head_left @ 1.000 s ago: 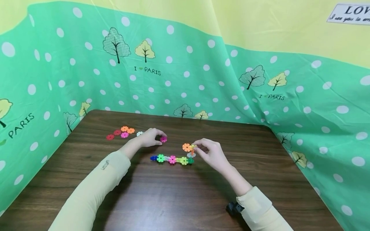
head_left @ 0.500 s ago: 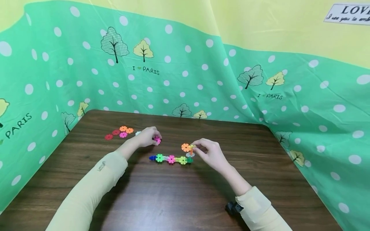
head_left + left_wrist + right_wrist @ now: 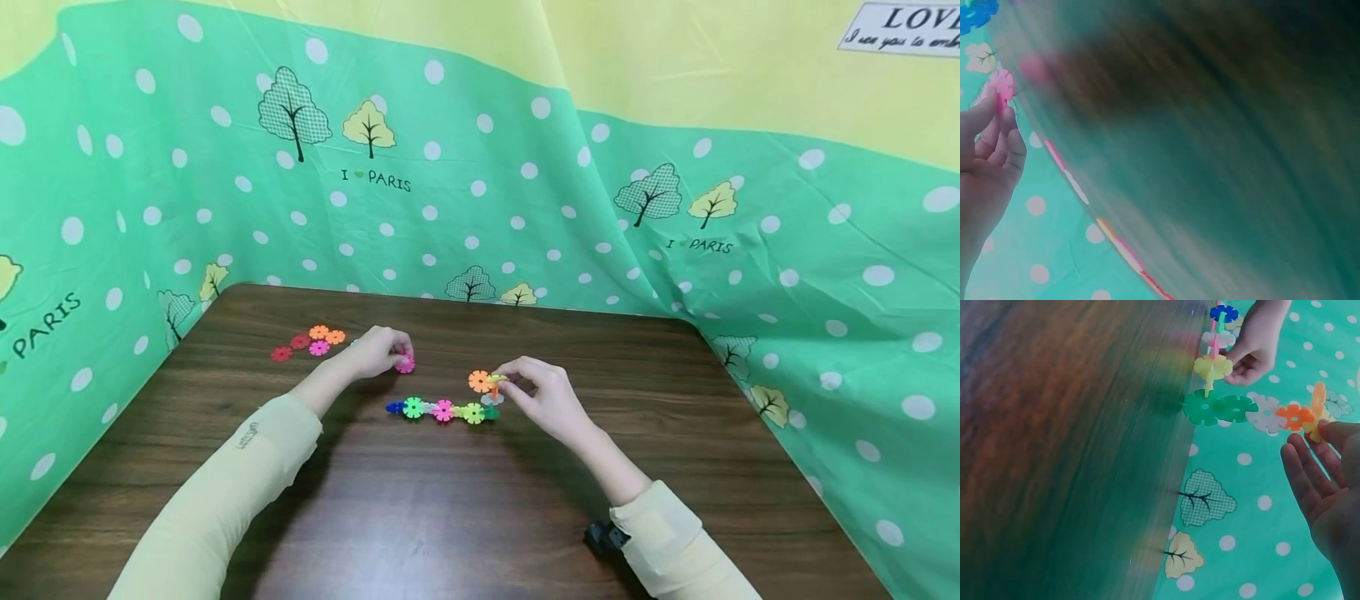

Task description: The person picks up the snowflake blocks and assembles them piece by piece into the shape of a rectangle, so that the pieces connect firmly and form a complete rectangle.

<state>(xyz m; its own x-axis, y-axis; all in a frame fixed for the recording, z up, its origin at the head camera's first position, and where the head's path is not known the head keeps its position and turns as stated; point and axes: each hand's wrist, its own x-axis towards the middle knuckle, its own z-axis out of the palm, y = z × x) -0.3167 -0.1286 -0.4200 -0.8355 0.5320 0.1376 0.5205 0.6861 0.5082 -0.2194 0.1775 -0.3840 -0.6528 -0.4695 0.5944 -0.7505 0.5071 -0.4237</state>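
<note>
In the head view my left hand (image 3: pixel 381 352) pinches a pink snowflake disc (image 3: pixel 406 365) between thumb and fingers, a little above the table; the left wrist view shows the same pink disc (image 3: pixel 1002 87) at the fingertips. My right hand (image 3: pixel 551 400) grips the yellow disc (image 3: pixel 1314 427) at the end of a chain of interlocked snowflake discs. An orange disc (image 3: pixel 480 382) sticks out beside that yellow one. The chain runs down through a clear disc to a green disc (image 3: pixel 1200 407), then bends left along the table to a blue disc (image 3: pixel 394 407).
Several loose discs, red (image 3: pixel 281 354), orange (image 3: pixel 318 332) and pink (image 3: pixel 318 348), lie at the back left of the brown table (image 3: pixel 450 517). A pale disc is mostly hidden behind my left hand. A green dotted cloth (image 3: pixel 465 208) hangs round the table's back and sides.
My left fingers have closed on the pink disc and drawn it slightly left. The right hand and the chain hold nearly the same place. The head view has shifted a little.
</note>
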